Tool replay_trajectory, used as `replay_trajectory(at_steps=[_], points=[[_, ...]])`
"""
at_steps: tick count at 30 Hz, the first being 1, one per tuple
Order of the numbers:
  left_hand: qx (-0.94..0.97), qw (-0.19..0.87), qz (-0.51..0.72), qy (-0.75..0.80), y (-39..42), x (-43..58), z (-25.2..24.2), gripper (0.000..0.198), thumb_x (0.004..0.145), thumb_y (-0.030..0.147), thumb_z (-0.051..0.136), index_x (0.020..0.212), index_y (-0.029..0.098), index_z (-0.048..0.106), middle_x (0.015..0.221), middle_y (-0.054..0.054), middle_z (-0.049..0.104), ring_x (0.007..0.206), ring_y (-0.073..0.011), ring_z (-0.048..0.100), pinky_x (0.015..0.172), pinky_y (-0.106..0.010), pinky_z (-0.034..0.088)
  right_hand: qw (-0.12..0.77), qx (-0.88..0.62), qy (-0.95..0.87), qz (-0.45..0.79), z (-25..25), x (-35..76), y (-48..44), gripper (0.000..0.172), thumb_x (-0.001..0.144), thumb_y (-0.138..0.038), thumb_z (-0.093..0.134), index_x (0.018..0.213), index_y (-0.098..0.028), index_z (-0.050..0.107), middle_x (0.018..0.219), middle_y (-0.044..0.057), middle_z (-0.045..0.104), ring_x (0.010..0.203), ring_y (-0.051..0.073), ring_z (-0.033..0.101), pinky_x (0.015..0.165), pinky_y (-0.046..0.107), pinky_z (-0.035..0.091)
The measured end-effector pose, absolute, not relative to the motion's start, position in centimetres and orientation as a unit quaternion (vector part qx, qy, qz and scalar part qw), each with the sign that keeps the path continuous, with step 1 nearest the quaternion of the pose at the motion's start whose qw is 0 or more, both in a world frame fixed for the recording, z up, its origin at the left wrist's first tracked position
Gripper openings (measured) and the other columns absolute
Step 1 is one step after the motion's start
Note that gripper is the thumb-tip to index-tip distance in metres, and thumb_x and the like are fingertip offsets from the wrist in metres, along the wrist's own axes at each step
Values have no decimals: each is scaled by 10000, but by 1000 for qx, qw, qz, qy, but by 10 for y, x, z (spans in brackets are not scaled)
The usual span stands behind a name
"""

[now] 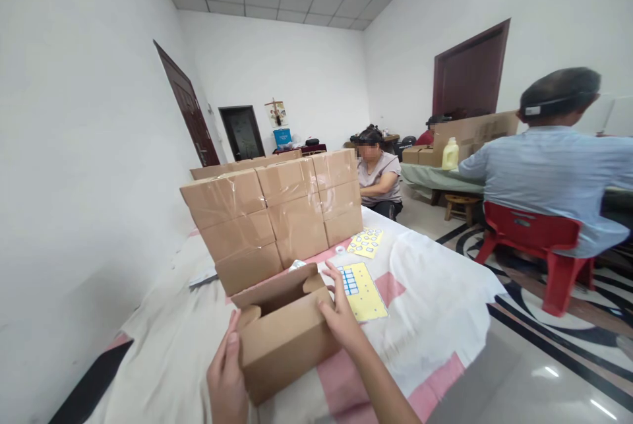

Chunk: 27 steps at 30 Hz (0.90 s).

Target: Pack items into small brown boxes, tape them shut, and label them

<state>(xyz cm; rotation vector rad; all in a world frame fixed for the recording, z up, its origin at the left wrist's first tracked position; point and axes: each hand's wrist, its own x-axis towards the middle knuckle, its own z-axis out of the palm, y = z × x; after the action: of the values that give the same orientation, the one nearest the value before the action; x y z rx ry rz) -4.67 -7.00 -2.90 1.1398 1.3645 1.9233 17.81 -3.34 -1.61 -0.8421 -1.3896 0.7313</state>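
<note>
An open cardboard box (289, 348) rests on the cloth-covered table, its inside dark and its flaps raised. At its left end my left hand (228, 364) presses against the side, fingers together and thumb at the near corner. My right hand (339, 308) grips the right end, with the thumb on the near wall and the fingers round the far corner. Behind the box stands a stack of taped cardboard boxes (297, 229). Right of my right hand lies a yellow sheet with a blue grid (368, 295).
A second yellow sheet (366, 242) and a small tape roll (340, 250) lie on the white and pink cloth (425, 279). Beyond the stack sits a person (383, 177). At the right, another person (548, 167) sits on a red chair (534, 229) by a second table.
</note>
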Motion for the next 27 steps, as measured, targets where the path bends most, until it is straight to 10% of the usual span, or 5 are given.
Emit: replay_trajectory(at_steps=[5,13,18,27], points=[[396,274,722,496,-73,-39,-18,644,889,465,641,1496,310,496,1560,-57,516,1494,-285,402,1266,-474,267,569,-342,-652,367,-11,185,-21,784,767,-123,470,1523,-318,402,1629,24,364,1540,202,283,1278,453,197],[442,249,678,532,-66,-48,-18,557,902,395,559,1455,337,525,1495,-41,559,1444,-281,451,1237,-463,297,625,-353,-606,342,-26,180,-18,544,738,-159,458,1271,-259,503,1354,71,574,1240,241,571,1046,395,478],[584,24,545,601,-71,-57,-12,324,867,380,494,1013,278,764,1179,-98,698,1320,-364,501,1158,-579,321,648,-353,-619,270,-32,178,-20,322,816,-182,466,1102,-247,600,1248,79,599,1247,249,548,1095,401,426],[673,-120,368,630,-80,3,6,385,915,514,535,1126,290,765,1180,-144,725,1062,-361,622,1153,-674,198,638,-342,-657,212,-24,182,-18,236,808,-121,472,944,-219,639,1206,99,615,1191,243,574,1074,398,432]])
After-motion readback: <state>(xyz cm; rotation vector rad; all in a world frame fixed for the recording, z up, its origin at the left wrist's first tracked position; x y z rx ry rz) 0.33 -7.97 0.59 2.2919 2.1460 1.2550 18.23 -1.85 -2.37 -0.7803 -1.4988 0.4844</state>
